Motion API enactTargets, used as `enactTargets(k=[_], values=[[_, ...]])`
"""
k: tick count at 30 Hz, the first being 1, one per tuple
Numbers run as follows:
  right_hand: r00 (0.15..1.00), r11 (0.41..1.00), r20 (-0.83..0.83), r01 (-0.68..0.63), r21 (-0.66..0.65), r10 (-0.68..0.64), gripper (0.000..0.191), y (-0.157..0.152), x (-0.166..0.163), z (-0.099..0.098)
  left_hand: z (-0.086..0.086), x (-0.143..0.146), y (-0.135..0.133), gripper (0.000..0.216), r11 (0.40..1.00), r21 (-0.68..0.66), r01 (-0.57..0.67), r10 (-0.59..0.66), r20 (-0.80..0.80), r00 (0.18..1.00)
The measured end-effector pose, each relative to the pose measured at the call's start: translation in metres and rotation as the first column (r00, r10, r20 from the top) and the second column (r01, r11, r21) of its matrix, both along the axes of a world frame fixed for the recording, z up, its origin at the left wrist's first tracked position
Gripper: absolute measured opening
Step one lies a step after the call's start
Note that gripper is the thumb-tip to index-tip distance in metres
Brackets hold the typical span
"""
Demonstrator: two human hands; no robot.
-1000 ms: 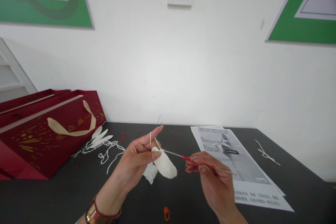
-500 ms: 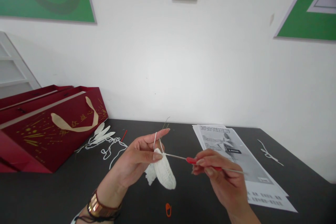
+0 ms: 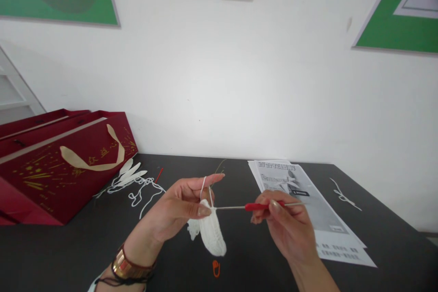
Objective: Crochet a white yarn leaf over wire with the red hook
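My left hand (image 3: pixel 183 203) pinches a white crocheted piece (image 3: pixel 212 232) by its top edge, between thumb and fingers. A strand of white yarn (image 3: pixel 202 187) loops over its raised index finger and runs down to the work. My right hand (image 3: pixel 282 219) grips a crochet hook (image 3: pixel 256 206) by its red handle, thumb on top. The hook's metal shaft points left, and its tip meets the top edge of the crocheted piece beside my left thumb. Behind that piece hangs a second ruffled white part, partly hidden. Below, an orange stitch marker (image 3: pixel 216 268) lies on the black table (image 3: pixel 253 260).
Dark red gift bags (image 3: pixel 78 164) stand at the left. Beside them lie white crocheted leaf shapes (image 3: pixel 132 173) with loose yarn and a small red stick (image 3: pixel 159 175). Printed sheets (image 3: pixel 318 219) rest at the right, with a knotted white yarn piece (image 3: pixel 345 198) beyond them.
My right hand has turned, bringing the hook from a downward slant to nearly level. The crocheted piece hangs slightly lower. The whole view has shifted a little.
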State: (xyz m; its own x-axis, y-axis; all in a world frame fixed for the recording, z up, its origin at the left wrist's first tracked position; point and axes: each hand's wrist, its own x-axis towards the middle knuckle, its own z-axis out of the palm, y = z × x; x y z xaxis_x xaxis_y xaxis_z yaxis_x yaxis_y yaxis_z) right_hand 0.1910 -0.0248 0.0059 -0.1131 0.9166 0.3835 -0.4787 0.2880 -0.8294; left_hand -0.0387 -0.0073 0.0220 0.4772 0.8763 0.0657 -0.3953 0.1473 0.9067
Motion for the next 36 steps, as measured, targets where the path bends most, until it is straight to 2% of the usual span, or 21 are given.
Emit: enactTargets(k=[3, 5, 9, 12, 15, 21, 27, 30, 32, 33, 34, 36], values=[[0.992, 0.987, -0.109, -0.073, -0.14, 0.058, 0.012, 0.004, -0.004, -0.004, -0.001, 0.002, -0.001, 0.053, 0.995, 0.087, -0.051, 0.057, -0.066, 0.996], [0.975, 0.966, -0.204, -0.132, -0.222, 0.086, 0.012, 0.007, -0.009, -0.006, -0.001, 0.006, -0.002, 0.048, 0.976, 0.177, -0.128, 0.147, -0.101, 0.984], [0.934, 0.909, -0.351, -0.199, -0.367, 0.063, 0.011, 0.011, -0.019, -0.011, -0.004, 0.019, -0.003, 0.041, 0.861, 0.383, -0.334, 0.396, -0.093, 0.914], [0.936, 0.907, -0.351, -0.152, -0.394, 0.005, 0.013, 0.01, -0.024, -0.013, -0.008, 0.028, -0.002, 0.042, 0.792, 0.451, -0.412, 0.494, -0.076, 0.866], [0.952, 0.926, -0.303, -0.075, -0.37, -0.044, 0.016, 0.008, -0.026, -0.012, -0.013, 0.033, 0.0, 0.042, 0.786, 0.445, -0.43, 0.521, -0.103, 0.847], [0.975, 0.938, -0.201, 0.018, -0.345, -0.093, 0.019, 0.008, -0.028, -0.012, -0.019, 0.034, 0.004, 0.032, 0.83, 0.354, -0.431, 0.497, -0.119, 0.86], [0.989, 0.949, -0.084, 0.094, -0.3, -0.125, 0.019, 0.008, -0.031, -0.019, -0.026, 0.04, 0.004, 0.052, 0.849, 0.234, -0.474, 0.501, -0.07, 0.863], [0.979, 0.962, 0.051, 0.202, -0.186, -0.196, 0.016, 0.005, -0.032, -0.024, -0.032, 0.047, 0.003, 0.056, 0.835, 0.203, -0.512, 0.531, -0.052, 0.846], [0.933, 0.952, 0.19, 0.305, 0.042, -0.307, 0.017, 0.001, -0.032, -0.027, -0.035, 0.051, 0.003, 0.059, 0.834, 0.14, -0.534, 0.54, -0.013, 0.841], [0.89, 0.921, 0.257, 0.329, 0.207, -0.376, 0.021, 0.0, -0.032, -0.029, -0.035, 0.052, 0.003, 0.062, 0.839, 0.09, -0.536, 0.537, 0.019, 0.844], [0.839, 0.867, 0.312, 0.32, 0.382, -0.447, 0.029, -0.002, -0.032, -0.03, -0.035, 0.053, 0.002, 0.063, 0.849, 0.033, -0.528, 0.525, 0.056, 0.849], [0.743, 0.712, 0.361, 0.215, 0.669, -0.564, 0.046, -0.003, -0.029, -0.031, -0.032, 0.053, 0.002, 0.064, 0.878, -0.086, -0.471, 0.479, 0.133, 0.868]])
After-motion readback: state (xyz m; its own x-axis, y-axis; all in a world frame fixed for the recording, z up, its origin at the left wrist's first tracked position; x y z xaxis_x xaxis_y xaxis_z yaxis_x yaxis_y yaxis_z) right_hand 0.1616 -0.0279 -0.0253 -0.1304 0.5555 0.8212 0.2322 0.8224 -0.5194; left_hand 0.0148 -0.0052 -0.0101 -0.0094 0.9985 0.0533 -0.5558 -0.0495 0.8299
